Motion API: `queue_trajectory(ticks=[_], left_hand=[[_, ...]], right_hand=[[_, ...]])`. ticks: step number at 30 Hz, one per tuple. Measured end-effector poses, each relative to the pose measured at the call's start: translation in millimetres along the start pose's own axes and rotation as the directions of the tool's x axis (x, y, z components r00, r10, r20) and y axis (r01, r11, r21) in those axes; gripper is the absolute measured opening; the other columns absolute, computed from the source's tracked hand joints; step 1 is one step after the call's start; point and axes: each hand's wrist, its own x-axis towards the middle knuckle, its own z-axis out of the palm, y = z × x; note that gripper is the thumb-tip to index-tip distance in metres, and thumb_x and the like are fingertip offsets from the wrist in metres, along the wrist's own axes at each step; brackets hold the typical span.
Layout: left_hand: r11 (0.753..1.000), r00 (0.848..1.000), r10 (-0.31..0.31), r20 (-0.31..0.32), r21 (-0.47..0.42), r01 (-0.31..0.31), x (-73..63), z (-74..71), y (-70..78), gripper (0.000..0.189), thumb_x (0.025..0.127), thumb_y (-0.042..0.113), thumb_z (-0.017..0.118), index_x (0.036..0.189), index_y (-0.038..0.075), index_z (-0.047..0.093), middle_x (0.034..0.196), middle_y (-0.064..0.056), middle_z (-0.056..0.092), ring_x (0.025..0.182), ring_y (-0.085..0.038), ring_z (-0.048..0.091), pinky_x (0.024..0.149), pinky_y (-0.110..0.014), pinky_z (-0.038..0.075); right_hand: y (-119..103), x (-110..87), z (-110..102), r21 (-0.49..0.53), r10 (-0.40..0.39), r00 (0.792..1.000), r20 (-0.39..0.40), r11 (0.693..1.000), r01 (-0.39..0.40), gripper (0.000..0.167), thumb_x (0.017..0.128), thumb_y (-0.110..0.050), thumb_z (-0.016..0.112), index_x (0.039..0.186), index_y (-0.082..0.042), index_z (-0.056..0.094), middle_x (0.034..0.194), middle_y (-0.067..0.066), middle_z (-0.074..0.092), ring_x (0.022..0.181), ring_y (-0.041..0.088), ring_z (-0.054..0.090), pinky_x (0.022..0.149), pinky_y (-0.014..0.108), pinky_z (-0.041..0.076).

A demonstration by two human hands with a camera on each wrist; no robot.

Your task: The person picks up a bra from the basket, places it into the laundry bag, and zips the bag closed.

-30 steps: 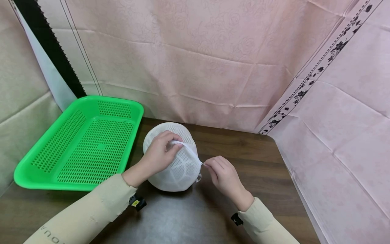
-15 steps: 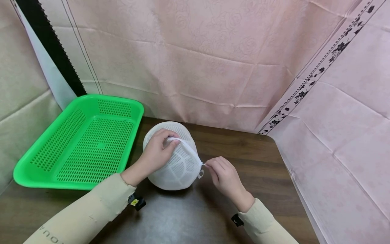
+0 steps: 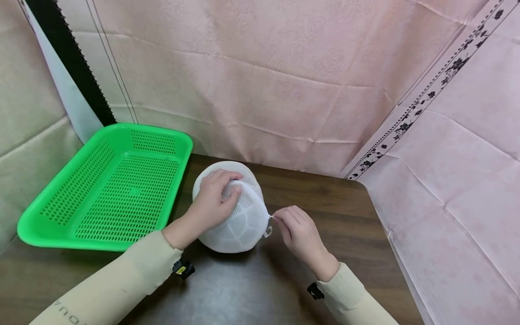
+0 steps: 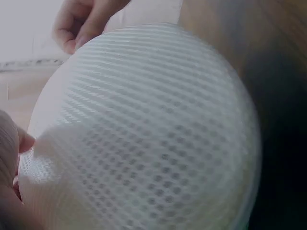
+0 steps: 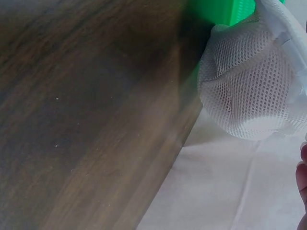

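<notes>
A rounded white mesh laundry bag [image 3: 237, 225] stands on the table, bulging, with a white zip band arching over its top. My left hand [image 3: 211, 198] lies over the upper left of the bag, its fingers and thumb gripping the mesh at the zip band. At the band's right end, the fingertips of my right hand [image 3: 300, 234] pinch the small zip pull [image 3: 271, 216]. A small loop tab [image 3: 267, 231] sticks out just below it. The mesh [image 4: 158, 110] fills most of the left wrist view. In the right wrist view, fingertips [image 5: 302, 177] show at the edge beside the bag [image 5: 249, 81].
A green perforated plastic basket [image 3: 186, 171] stands left of the bag, close to the left forearm. Pink cloth [image 3: 284, 90] hangs behind the brown wooden table [image 3: 345, 212], and more cloth [image 3: 459, 180] bounds the right side.
My left hand has shifted slightly along the zip band, its thumb now lower against the mesh. The right hand stays at the zip pull, almost unmoved.
</notes>
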Motion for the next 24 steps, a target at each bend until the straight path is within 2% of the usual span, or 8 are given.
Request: queue_trajectory(ticks=[4,8,12,15,19,24], left_hand=[[0.979,0.986,0.164,0.032,0.117,-0.166,-1.9,3.9,5.1,0.032,0.087,0.024,0.068,0.116,0.011,0.066,0.116,-0.005,0.059,0.109,-0.026,0.049,0.093,-0.048,0.03],[0.946,0.963,0.234,0.135,0.196,-0.258,-2.4,6.4,12.3,0.031,0.086,0.031,0.069,0.113,0.015,0.068,0.115,-0.002,0.059,0.111,-0.024,0.048,0.095,-0.048,0.028],[0.922,0.937,0.254,0.24,0.231,-0.31,-3.1,9.0,17.6,0.03,0.087,0.034,0.069,0.112,0.018,0.068,0.112,0.003,0.06,0.112,-0.02,0.047,0.096,-0.048,0.027],[0.908,0.924,0.272,0.27,0.244,-0.339,-3.4,11.7,19.4,0.025,0.088,0.032,0.069,0.109,0.019,0.069,0.11,0.004,0.061,0.111,-0.02,0.048,0.095,-0.048,0.027],[0.903,0.923,0.281,0.261,0.255,-0.347,-4.3,15.3,19.2,0.017,0.088,0.028,0.07,0.103,0.02,0.07,0.106,0.005,0.061,0.109,-0.02,0.049,0.095,-0.047,0.028],[0.911,0.93,0.283,0.234,0.237,-0.336,-6.3,18.8,15.5,0.01,0.089,0.026,0.071,0.097,0.02,0.068,0.1,0.006,0.062,0.104,-0.019,0.05,0.094,-0.046,0.029]], right_hand=[[-0.1,0.0,0.2,-0.001,0.018,1.0,0.008,1.0,-0.018,0.005,0.094,-0.005,0.06,0.096,-0.004,0.065,0.09,-0.001,0.063,0.08,0.016,0.059,0.073,0.031,0.049],[-1.6,0.9,1.1,0.004,0.034,0.999,0.023,0.999,-0.034,0.005,0.093,-0.004,0.061,0.097,-0.005,0.065,0.091,-0.001,0.063,0.081,0.015,0.059,0.074,0.031,0.049],[-3.4,1.8,2.4,0.006,0.035,0.999,0.034,0.999,-0.036,0.005,0.094,-0.005,0.061,0.097,-0.005,0.065,0.091,-0.001,0.063,0.082,0.015,0.059,0.075,0.03,0.049],[-3.8,2.1,3.0,0.006,0.031,0.999,0.036,0.999,-0.032,0.007,0.091,-0.002,0.063,0.097,-0.006,0.065,0.092,-0.001,0.063,0.082,0.015,0.059,0.075,0.03,0.049],[-3.5,2.3,3.1,0.007,0.028,0.999,0.032,1.0,-0.029,0.006,0.092,-0.004,0.063,0.097,-0.006,0.065,0.093,-0.002,0.064,0.082,0.014,0.059,0.075,0.03,0.049],[-3.7,2.5,3.7,0.003,0.022,0.999,0.032,1.0,-0.023,0.01,0.097,-0.011,0.057,0.097,-0.006,0.065,0.092,-0.002,0.064,0.082,0.014,0.059,0.075,0.03,0.049]])
